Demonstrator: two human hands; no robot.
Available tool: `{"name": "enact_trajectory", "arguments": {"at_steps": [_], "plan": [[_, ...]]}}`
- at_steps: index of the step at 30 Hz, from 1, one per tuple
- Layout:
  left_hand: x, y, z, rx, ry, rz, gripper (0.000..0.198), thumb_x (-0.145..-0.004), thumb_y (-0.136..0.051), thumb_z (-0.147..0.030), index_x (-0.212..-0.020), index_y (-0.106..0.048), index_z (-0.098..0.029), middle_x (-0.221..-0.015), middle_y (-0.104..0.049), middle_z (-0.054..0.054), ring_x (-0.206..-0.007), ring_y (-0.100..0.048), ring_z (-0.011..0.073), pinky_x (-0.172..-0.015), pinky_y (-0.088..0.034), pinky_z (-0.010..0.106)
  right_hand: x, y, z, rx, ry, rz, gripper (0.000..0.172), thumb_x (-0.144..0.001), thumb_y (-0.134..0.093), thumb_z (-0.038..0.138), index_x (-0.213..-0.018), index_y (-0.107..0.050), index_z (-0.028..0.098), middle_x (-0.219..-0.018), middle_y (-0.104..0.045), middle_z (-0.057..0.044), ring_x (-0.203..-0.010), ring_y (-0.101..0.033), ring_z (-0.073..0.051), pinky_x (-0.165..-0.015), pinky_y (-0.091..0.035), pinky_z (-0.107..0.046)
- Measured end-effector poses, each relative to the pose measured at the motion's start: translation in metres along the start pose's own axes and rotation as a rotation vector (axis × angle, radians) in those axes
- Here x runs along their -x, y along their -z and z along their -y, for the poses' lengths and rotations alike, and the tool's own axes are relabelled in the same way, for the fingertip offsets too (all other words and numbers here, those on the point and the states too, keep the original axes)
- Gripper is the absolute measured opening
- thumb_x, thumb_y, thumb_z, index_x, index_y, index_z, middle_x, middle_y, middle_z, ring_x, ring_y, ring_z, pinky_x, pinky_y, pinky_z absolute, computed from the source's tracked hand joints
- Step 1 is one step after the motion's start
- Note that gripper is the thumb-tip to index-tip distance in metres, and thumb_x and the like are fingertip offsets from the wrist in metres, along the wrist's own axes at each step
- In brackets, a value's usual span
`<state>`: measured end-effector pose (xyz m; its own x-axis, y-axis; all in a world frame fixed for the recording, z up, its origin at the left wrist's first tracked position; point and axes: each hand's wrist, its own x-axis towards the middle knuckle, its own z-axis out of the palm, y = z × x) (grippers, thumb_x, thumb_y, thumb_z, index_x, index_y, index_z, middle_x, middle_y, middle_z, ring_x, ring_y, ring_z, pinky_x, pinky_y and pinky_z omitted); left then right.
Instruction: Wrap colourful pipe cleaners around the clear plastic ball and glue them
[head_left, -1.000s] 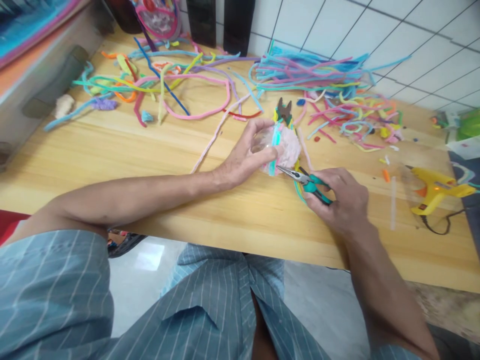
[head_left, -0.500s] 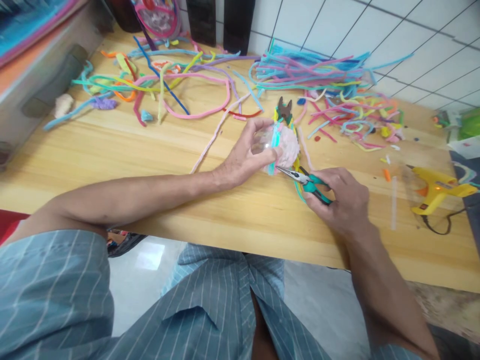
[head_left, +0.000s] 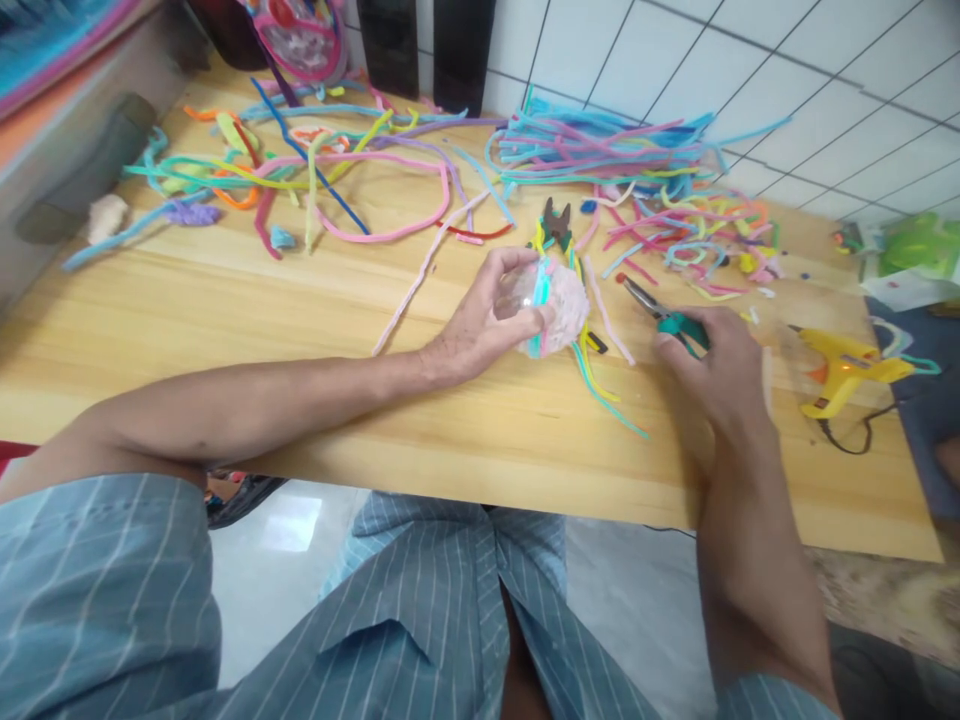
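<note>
left hand, fingers gripping a round, part-clear, part-pink ball at the middle of the table; the thumb lies against its turquoise band. right hand, to the right, fingers closed around the handles of needle-nose pliers, whose tip points far and left, apart from the ball. dark-headed cutters lie just beyond the ball. a bundle of blue and pink pipe cleaners rests farther off, by the tiled wall; a yellow glue gun stands at right.
</note>
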<state>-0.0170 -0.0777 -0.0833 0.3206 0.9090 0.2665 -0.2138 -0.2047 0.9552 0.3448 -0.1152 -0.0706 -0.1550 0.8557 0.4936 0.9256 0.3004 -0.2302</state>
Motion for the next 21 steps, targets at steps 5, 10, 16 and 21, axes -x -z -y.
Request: {"name": "enact_trajectory", "arguments": {"at_steps": [5, 10, 16, 21], "plan": [[0.000, -0.001, -0.001, 0.013, 0.001, -0.003, 0.078, -0.084, -0.085, -0.078, -0.136, -0.054, -0.029, -0.142, -0.069, 0.011, -0.140, -0.066, 0.0326, -0.126, -0.054, 0.053, 0.002, -0.010, -0.040, 0.093, -0.036, 0.071, 0.038, -0.093, -0.080, 0.062, -0.107, -0.080, 0.027, -0.098, -0.080, -0.012, -0.092, -0.072, -0.033, -0.087, -0.062, -0.057], [-0.001, -0.003, -0.001, 0.055, 0.027, -0.018, 0.079, -0.083, -0.088, -0.073, -0.137, -0.053, -0.025, -0.146, -0.067, 0.013, -0.143, -0.065, 0.0330, -0.128, -0.052, 0.054, -0.005, 0.001, 0.031, 0.035, 0.069, -0.111, 0.049, -0.099, -0.079, 0.055, -0.142, -0.071, 0.033, -0.132, -0.080, -0.017, -0.127, -0.074, -0.043, -0.108, -0.061, -0.070], [-0.003, -0.004, -0.010, 0.134, 0.095, -0.044, 0.067, -0.089, -0.082, -0.061, -0.136, -0.051, -0.025, -0.150, -0.068, 0.012, -0.146, -0.066, 0.0315, -0.125, -0.055, 0.048, -0.005, 0.005, 0.152, 0.000, 0.298, -0.112, 0.072, -0.100, -0.079, 0.040, -0.166, -0.049, 0.039, -0.158, -0.066, -0.016, -0.147, -0.067, -0.044, -0.118, -0.059, -0.072], [-0.006, -0.004, -0.011, 0.175, 0.133, -0.097, 0.067, -0.089, -0.078, -0.056, -0.143, -0.051, -0.028, -0.159, -0.065, 0.010, -0.156, -0.058, 0.0314, -0.127, -0.052, 0.045, -0.008, -0.019, 0.171, 0.043, 0.421, -0.222, 0.075, -0.102, -0.075, 0.029, -0.171, -0.046, 0.039, -0.150, -0.070, -0.016, -0.137, -0.073, -0.038, -0.112, -0.064, -0.062]]}}
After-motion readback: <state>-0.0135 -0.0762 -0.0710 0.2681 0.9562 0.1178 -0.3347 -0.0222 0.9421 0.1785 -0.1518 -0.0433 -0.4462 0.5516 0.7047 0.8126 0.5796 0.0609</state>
